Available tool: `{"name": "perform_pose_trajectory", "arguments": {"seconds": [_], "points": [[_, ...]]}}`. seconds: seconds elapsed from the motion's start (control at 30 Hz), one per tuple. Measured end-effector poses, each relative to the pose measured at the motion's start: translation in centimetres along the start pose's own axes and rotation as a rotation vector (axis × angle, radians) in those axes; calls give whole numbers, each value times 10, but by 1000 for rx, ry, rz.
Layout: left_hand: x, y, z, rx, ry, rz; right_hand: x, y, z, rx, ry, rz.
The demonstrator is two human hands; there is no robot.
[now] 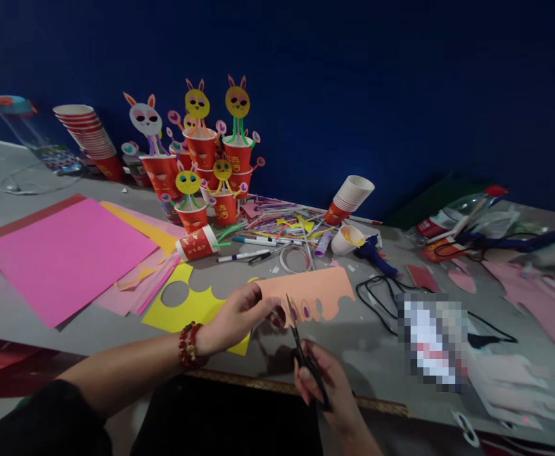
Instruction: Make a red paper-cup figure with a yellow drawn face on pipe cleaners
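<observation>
Pinched between the thumb and fingers of my left hand [242, 316] is the left end of an orange sheet of paper [315, 285]. Purple-centred ear shapes are drawn along its lower edge, and pieces have been cut from its right end. My right hand [327, 380] grips black-handled scissors [299, 348], whose blades lie at the paper beside the drawn shapes. Beneath my left wrist rests a yellow sheet [201, 307] with a round hole cut in it.
Red paper cups with paper rabbit figures [199, 152] stand at the back. Pink sheets [73, 253] lie at left. Pens [243, 256], pipe cleaners [277, 215] and a tape roll [296, 258] are beyond the paper. A glue gun [376, 256] with a black cord lies right.
</observation>
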State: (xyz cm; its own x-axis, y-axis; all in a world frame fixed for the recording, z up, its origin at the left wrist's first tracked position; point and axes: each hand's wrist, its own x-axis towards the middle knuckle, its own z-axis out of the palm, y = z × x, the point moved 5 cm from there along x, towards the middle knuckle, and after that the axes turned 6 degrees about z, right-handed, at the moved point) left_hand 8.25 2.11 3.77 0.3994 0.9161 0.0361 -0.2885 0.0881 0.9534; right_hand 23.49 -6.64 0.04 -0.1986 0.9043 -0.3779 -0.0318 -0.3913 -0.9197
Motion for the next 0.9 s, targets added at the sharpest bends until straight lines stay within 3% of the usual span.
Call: {"name": "perform_pose_trajectory", "arguments": {"seconds": [0.57, 0.9], "points": [[0, 4, 2, 25, -17, 47, -1, -1, 3, 46, 19, -19], [-4, -2, 2, 67, -23, 71, 0, -2, 10, 75, -43, -157]]}}
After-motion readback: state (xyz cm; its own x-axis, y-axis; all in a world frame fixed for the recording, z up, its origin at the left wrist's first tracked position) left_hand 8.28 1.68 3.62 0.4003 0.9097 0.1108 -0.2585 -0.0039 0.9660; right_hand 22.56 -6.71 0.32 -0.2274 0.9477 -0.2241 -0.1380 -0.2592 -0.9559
